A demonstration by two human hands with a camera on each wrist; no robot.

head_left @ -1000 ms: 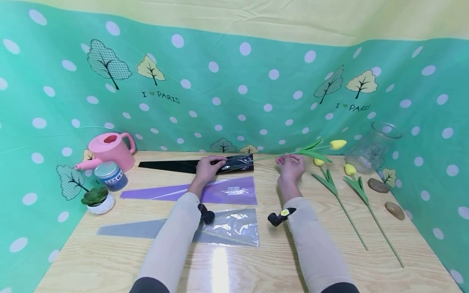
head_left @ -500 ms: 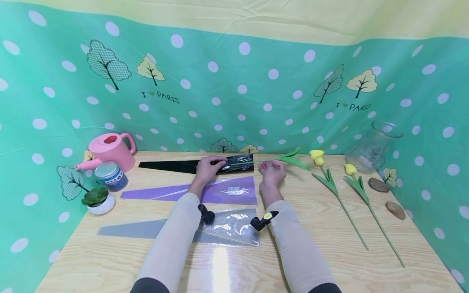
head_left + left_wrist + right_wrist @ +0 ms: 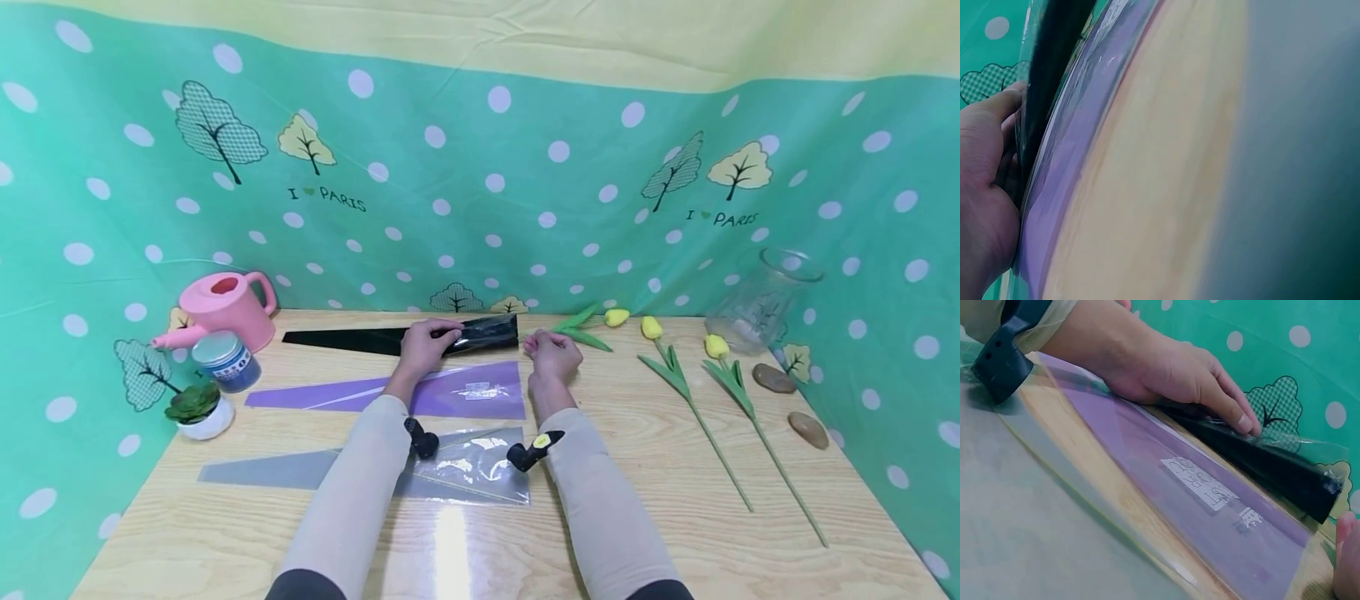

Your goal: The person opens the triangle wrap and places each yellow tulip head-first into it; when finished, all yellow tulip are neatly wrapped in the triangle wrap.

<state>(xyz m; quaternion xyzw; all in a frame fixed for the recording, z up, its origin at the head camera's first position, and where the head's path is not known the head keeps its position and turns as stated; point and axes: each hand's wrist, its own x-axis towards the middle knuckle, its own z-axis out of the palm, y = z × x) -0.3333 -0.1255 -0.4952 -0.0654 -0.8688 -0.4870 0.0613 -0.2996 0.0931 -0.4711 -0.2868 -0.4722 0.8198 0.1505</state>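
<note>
My left hand point(image 3: 426, 346) grips the upper edge of a long tapered black flower sleeve point(image 3: 341, 338), whose clear front film point(image 3: 1285, 440) stands away from the black back. Close to the sleeve's wide mouth, my right hand point(image 3: 553, 357) pinches the green stem of a yellow artificial tulip point(image 3: 617, 317). The tulip's leaves point(image 3: 581, 337) and bloom point right, and its stem runs left to the mouth, the rest hidden. In the left wrist view the left hand point(image 3: 988, 169) lies along the black sleeve. Only the fingertips point(image 3: 1346, 540) of the right hand enter its own wrist view.
Nearer me lie a purple sleeve point(image 3: 390, 396) and a grey sleeve point(image 3: 262, 472). Two more tulips point(image 3: 701, 421) lie at right, beside brown stones point(image 3: 774, 379) and a glass vase point(image 3: 765, 304). A pink watering can point(image 3: 232, 312), blue jar point(image 3: 227, 361) and potted succulent point(image 3: 202, 412) stand left.
My right hand has moved left with the tulip to the black sleeve's mouth, and the bloom has shifted left too. The left hand keeps its place on the sleeve.
</note>
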